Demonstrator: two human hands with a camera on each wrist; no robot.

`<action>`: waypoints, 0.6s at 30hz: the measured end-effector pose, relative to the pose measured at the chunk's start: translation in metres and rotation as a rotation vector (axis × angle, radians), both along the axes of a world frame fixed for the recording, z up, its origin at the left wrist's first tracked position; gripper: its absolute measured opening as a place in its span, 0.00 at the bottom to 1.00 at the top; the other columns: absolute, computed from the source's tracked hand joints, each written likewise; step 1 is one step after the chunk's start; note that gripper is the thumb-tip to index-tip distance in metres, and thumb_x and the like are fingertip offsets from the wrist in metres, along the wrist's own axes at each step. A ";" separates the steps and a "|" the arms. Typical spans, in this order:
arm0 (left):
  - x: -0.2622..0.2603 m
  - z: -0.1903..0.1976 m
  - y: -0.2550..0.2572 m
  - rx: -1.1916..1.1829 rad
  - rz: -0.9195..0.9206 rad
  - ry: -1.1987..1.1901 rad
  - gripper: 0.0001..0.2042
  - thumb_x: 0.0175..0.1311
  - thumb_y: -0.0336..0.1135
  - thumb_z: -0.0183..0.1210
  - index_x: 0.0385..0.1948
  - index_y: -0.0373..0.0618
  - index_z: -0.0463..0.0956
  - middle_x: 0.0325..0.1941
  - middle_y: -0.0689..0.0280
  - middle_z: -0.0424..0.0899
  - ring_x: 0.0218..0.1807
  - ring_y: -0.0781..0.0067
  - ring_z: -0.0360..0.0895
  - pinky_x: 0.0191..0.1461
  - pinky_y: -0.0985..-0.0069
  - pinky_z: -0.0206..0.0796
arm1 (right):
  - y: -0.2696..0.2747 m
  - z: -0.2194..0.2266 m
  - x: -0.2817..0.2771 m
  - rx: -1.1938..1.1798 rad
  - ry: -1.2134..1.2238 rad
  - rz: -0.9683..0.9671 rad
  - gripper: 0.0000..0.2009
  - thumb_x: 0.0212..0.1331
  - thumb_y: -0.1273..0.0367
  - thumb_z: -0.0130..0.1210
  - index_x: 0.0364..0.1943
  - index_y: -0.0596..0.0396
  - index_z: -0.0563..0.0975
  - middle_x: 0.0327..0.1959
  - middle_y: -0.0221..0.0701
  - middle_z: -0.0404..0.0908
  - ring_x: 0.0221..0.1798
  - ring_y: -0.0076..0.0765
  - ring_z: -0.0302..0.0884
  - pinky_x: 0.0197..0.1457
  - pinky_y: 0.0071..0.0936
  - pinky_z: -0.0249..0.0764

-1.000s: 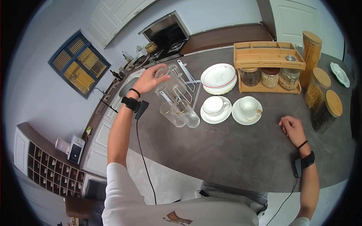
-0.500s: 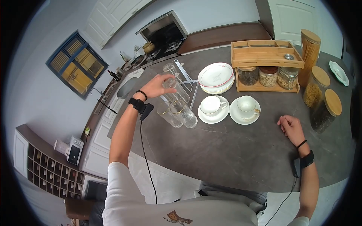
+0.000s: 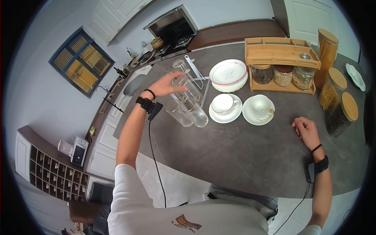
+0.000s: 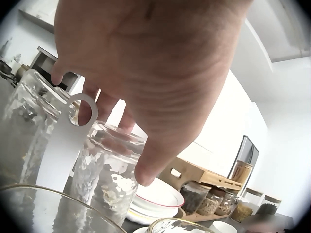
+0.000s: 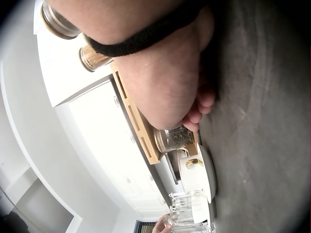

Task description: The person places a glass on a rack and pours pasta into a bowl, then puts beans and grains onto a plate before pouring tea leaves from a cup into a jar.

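My left hand (image 3: 167, 84) grips a clear textured drinking glass (image 4: 104, 182) near its rim, thumb on the near side and fingers behind. The glass is upright, beside a white glass rack (image 3: 188, 62) whose flat, holed handle (image 4: 60, 145) stands close by in the left wrist view. Nearer to me stand two gold-rimmed glasses, one on the right (image 3: 199, 117) and one on the left (image 3: 177, 115). Another glass (image 3: 179, 64) is at the rack's far end. My right hand (image 3: 307, 132) rests on the grey table, fingers loosely curled, holding nothing.
Two white teacups (image 3: 222, 104) sit on saucers (image 3: 258, 120) right of the glasses. Behind them are stacked plates (image 3: 228, 72) and a wooden shelf (image 3: 280, 58) with lidded jars. Tall wood-lidded canisters (image 3: 341, 115) stand at the right. A black cable (image 3: 153, 156) hangs from my left wrist.
My left hand has moved rightward and a little toward me with the glass, from the rack's left side to just behind the gold-rimmed glasses. The right hand stays in place.
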State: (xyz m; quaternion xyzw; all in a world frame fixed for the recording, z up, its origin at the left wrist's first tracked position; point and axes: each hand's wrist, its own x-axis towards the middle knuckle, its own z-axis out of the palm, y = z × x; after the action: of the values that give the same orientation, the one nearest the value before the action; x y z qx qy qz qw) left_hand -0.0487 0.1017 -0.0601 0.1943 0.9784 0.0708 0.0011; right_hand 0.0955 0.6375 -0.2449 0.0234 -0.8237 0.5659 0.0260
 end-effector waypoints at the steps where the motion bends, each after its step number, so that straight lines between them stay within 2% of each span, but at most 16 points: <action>1: 0.002 0.000 -0.003 0.075 -0.017 0.025 0.35 0.61 0.57 0.68 0.66 0.48 0.72 0.63 0.53 0.78 0.67 0.55 0.73 0.71 0.61 0.63 | 0.000 -0.001 0.000 -0.003 -0.004 0.001 0.15 0.74 0.64 0.50 0.30 0.58 0.81 0.18 0.20 0.71 0.21 0.13 0.66 0.22 0.18 0.62; 3: 0.008 0.002 -0.013 0.219 -0.050 0.069 0.34 0.64 0.54 0.67 0.68 0.47 0.70 0.64 0.55 0.78 0.69 0.59 0.71 0.74 0.63 0.60 | 0.002 -0.004 -0.001 -0.009 0.005 0.003 0.15 0.74 0.64 0.50 0.31 0.57 0.81 0.18 0.20 0.71 0.21 0.13 0.66 0.22 0.17 0.62; 4: 0.017 0.008 -0.013 0.236 -0.038 0.116 0.27 0.69 0.48 0.64 0.65 0.45 0.72 0.63 0.58 0.79 0.66 0.65 0.73 0.71 0.66 0.63 | 0.002 -0.007 -0.001 -0.016 0.005 0.005 0.15 0.74 0.64 0.50 0.31 0.57 0.80 0.18 0.19 0.71 0.21 0.13 0.66 0.22 0.17 0.62; 7: 0.028 -0.002 -0.043 0.345 0.026 0.254 0.21 0.70 0.42 0.64 0.60 0.43 0.75 0.58 0.62 0.82 0.58 0.72 0.78 0.63 0.71 0.69 | 0.004 -0.010 -0.002 -0.030 -0.017 0.001 0.15 0.75 0.63 0.50 0.31 0.57 0.80 0.19 0.19 0.71 0.22 0.12 0.67 0.22 0.16 0.62; 10: 0.039 -0.029 -0.089 0.394 0.178 0.261 0.15 0.68 0.38 0.65 0.53 0.43 0.80 0.45 0.68 0.86 0.44 0.77 0.80 0.50 0.76 0.72 | 0.006 -0.016 -0.005 -0.033 0.002 0.015 0.16 0.75 0.62 0.50 0.31 0.56 0.79 0.19 0.19 0.70 0.21 0.12 0.65 0.22 0.15 0.61; 13: 0.052 -0.069 -0.132 0.461 0.278 -0.047 0.13 0.68 0.36 0.66 0.50 0.44 0.82 0.37 0.73 0.85 0.38 0.80 0.78 0.45 0.78 0.72 | 0.007 -0.023 -0.009 -0.021 0.007 0.010 0.17 0.76 0.61 0.49 0.31 0.56 0.79 0.19 0.19 0.68 0.20 0.12 0.64 0.21 0.16 0.60; 15: 0.074 -0.090 -0.119 0.407 0.256 -0.188 0.18 0.65 0.36 0.69 0.55 0.43 0.80 0.42 0.71 0.84 0.45 0.77 0.80 0.50 0.77 0.73 | 0.007 -0.022 -0.009 -0.006 0.008 0.004 0.17 0.76 0.60 0.49 0.31 0.56 0.79 0.19 0.19 0.68 0.20 0.12 0.64 0.21 0.16 0.60; 18: 0.093 -0.123 -0.098 0.591 0.156 -0.287 0.28 0.61 0.35 0.72 0.63 0.42 0.73 0.53 0.67 0.83 0.54 0.75 0.79 0.59 0.74 0.72 | 0.007 -0.025 -0.010 0.002 0.013 0.003 0.18 0.77 0.59 0.49 0.31 0.55 0.79 0.18 0.19 0.68 0.20 0.12 0.64 0.21 0.16 0.60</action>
State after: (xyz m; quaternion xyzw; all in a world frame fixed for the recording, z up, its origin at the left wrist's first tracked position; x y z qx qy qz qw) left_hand 0.0445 0.0038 -0.1834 0.0987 0.9173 0.3779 0.0770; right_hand 0.0850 0.6447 -0.2696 0.0284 -0.8242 0.5648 0.0303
